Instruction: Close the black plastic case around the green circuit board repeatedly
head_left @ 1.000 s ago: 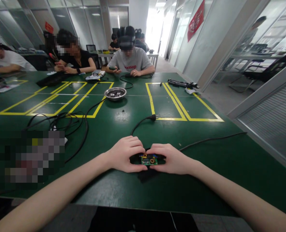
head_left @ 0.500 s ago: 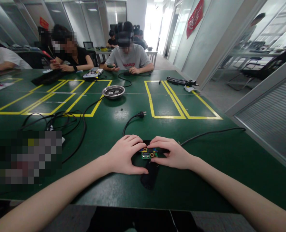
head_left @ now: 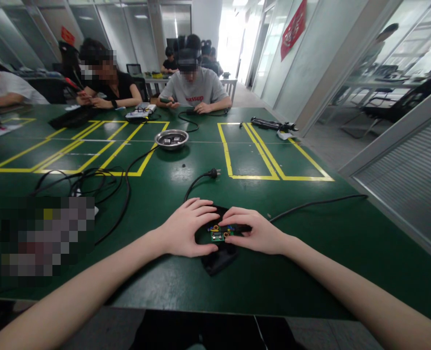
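Observation:
A small green circuit board [head_left: 218,233] with copper coils sits in a black plastic casing [head_left: 218,257] on the green table [head_left: 310,272], close to the near edge. My left hand [head_left: 186,228] curls round the casing's left side, thumb along its lower edge. My right hand [head_left: 255,231] grips the right side, fingers bent over the top of the board. A black power cord runs from the casing to a plug [head_left: 212,172] lying further back.
A metal bowl [head_left: 171,138] with small parts stands mid-table. Tangled black cables [head_left: 87,182] lie at left, another cable [head_left: 317,203] trails right. Yellow tape rectangles [head_left: 259,155] mark the table. Several people sit at the far side; a black tool [head_left: 271,125] lies far right.
Both hands and the casing shifted slightly away from me. The casing's lower end swung leftward, and the plug slid left and back.

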Tool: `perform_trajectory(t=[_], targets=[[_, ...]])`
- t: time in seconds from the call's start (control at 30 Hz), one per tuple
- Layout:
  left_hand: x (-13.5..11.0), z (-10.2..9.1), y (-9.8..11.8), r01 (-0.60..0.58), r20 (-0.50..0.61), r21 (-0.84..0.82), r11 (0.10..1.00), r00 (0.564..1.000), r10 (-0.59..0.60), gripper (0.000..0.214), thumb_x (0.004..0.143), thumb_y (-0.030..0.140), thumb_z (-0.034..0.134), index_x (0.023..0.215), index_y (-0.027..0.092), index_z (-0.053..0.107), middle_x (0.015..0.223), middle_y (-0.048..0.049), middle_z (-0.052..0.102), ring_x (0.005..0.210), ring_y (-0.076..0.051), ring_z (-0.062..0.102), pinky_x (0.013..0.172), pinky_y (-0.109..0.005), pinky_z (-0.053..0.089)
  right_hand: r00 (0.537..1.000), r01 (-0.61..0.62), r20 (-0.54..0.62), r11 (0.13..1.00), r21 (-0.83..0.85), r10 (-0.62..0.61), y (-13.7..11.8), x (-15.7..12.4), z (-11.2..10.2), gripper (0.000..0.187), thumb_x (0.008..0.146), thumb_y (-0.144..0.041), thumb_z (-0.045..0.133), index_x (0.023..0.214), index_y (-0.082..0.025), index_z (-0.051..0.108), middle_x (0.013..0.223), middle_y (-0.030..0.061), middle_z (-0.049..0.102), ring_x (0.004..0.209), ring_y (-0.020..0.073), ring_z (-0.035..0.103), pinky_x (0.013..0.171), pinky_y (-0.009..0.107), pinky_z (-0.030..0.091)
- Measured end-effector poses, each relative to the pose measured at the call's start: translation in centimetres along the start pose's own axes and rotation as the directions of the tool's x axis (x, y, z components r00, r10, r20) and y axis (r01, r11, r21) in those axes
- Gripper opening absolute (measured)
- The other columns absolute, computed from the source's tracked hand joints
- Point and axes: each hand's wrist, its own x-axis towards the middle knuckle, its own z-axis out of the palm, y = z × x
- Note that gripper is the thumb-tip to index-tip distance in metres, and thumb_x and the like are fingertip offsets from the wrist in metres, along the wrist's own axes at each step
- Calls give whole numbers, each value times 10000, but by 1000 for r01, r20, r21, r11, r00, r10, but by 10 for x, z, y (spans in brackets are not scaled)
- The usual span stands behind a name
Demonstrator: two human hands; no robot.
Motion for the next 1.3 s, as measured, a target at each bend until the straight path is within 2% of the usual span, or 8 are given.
perform_trajectory(t=[0.27, 0.47, 0.6, 0.8, 1.03, 1.1, 1.23, 1.3], targets=[[-1, 2, -1, -10, 17, -15, 1000, 1000, 11, 817, 745, 651, 813, 1396, 199, 614, 1440, -159, 652, 1398, -385, 545, 1252, -608, 305, 997, -28, -70, 999, -41, 25, 0, 1, 5, 154, 909, -269, 761, 1053, -224, 727, 1086, 80, 707, 1002, 209, 712, 900, 335, 599], [2, 4, 0, 19, -31, -17, 1000, 999, -20, 471, 812, 424, 810, 1211, 198, 702, 1316, -114, 715, 1340, -339, 581, 1206, -552, 384, 995, -49, -89, 992, -117, 39, 0, 3, 9, 144, 876, -220, 781, 994, -215, 699, 1048, 67, 698, 951, 204, 711, 845, 322, 585], [4, 5, 4, 67, -71, -15, 998, 995, -68, 317, 826, 372, 814, 1082, 201, 739, 1134, -86, 743, 1181, -300, 623, 1029, -468, 518, 995, -16, -99, 995, -99, 6, -1, 3, 9, 132, 896, -180, 719, 1024, -208, 711, 1060, 75, 704, 949, 203, 715, 855, 330, 593], [4, 4, 8, 102, -76, 3, 995, 992, -102, 291, 847, 346, 797, 1079, 178, 747, 1019, -77, 711, 989, -254, 629, 889, -405, 569, 993, -36, -117, 997, -72, 27, -1, 3, 8, 258, 890, -109, 607, 1096, -215, 721, 1095, 85, 681, 830, 168, 674, 616, 253, 564], [4, 11, 4, 95, -109, -90, 991, 988, -105, 364, 859, 279, 759, 1207, 182, 709, 1169, -98, 724, 1078, -265, 674, 956, -419, 572, 982, -125, -169, 966, -226, 87, 6, 2, 3, 146, 904, -208, 698, 1048, -216, 683, 914, 31, 655, 744, 157, 624, 677, 285, 527], [4, 12, 3, 98, -112, -98, 990, 988, -109, 374, 856, 293, 765, 1211, 191, 709, 1189, -101, 724, 1107, -276, 675, 980, -440, 569, 985, -139, -142, 950, -281, 102, 7, 1, -4, 129, 887, -256, 738, 985, -213, 666, 896, 29, 652, 746, 164, 619, 686, 294, 512], [4, 14, 1, 90, -108, -104, 991, 989, -101, 397, 850, 326, 788, 1216, 187, 718, 1232, -116, 718, 1157, -291, 672, 1028, -467, 561, 997, -55, 28, 948, -314, 67, 8, -4, -24, 159, 867, -242, 750, 1004, -218, 672, 927, 39, 681, 817, 189, 640, 762, 319, 505], [4, 15, -1, 83, -106, -119, 989, 990, -96, 418, 863, 328, 777, 1251, 191, 709, 1275, -122, 710, 1202, -291, 659, 1064, -474, 550, 997, -51, 44, 953, -299, 67, 10, -6, -30, 74, 898, -243, 714, 945, -211, 666, 905, 38, 676, 786, 178, 626, 737, 307, 496]])
